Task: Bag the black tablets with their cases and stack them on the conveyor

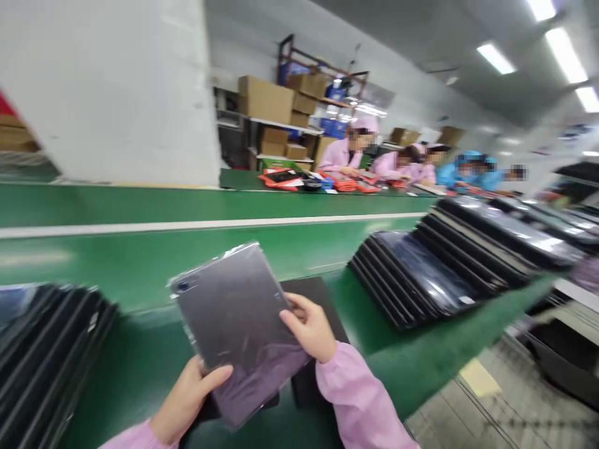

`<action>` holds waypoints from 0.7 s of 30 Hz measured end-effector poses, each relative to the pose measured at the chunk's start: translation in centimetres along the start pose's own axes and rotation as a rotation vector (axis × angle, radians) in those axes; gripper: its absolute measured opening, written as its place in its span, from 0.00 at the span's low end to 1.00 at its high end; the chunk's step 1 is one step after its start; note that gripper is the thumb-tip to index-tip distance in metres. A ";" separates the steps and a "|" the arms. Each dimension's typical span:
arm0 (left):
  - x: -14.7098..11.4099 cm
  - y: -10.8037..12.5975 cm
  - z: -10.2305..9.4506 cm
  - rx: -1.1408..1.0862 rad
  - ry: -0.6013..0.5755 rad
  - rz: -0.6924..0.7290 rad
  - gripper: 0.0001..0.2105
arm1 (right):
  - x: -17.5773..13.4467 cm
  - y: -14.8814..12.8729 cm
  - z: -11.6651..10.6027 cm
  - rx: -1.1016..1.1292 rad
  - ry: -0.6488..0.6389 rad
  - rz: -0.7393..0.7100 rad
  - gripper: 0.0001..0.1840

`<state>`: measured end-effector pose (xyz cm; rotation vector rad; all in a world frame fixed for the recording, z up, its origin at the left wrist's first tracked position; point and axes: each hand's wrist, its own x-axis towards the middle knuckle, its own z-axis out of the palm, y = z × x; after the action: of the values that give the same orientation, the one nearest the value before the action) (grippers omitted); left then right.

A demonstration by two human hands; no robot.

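Between my two hands a dark grey tablet [234,305] in a clear plastic sleeve is held up at a tilt, its camera corner at the upper left. My left hand [191,390] grips the lower left edge, thumb across the face. At the right edge my right hand [309,325] pinches the tablet between thumb and fingers. Beneath it, a flat black item [318,299] lies on the green bench [374,312], partly covered by the tablet and my right arm; I cannot make out its kind.
Leaning stacks of dark, plastic-wrapped flat items stand at the left [51,349] and right [412,274]. A white strip [210,224] runs along the green surface behind. Several co-workers in pink and blue sit beyond, near orange items [344,182]. A white pillar [107,87] rises at left.
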<state>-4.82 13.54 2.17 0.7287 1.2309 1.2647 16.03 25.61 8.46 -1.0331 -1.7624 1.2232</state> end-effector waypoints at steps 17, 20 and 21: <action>0.8 1.0 0.8 -0.165 -0.213 0.146 0.23 | -1.4 -3.4 3.3 -0.577 0.188 -0.567 0.05; 0.7 1.1 1.0 -0.133 -0.176 0.150 0.20 | -2.6 -3.5 6.1 -0.442 -0.129 -0.618 0.07; 0.7 1.1 1.0 -0.110 -0.152 0.137 0.19 | -3.2 -3.5 6.8 -0.405 -0.251 -0.648 0.08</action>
<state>-4.32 14.65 3.29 0.8247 0.9943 1.3519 10.54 19.54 9.54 -0.4415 -2.3525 0.6172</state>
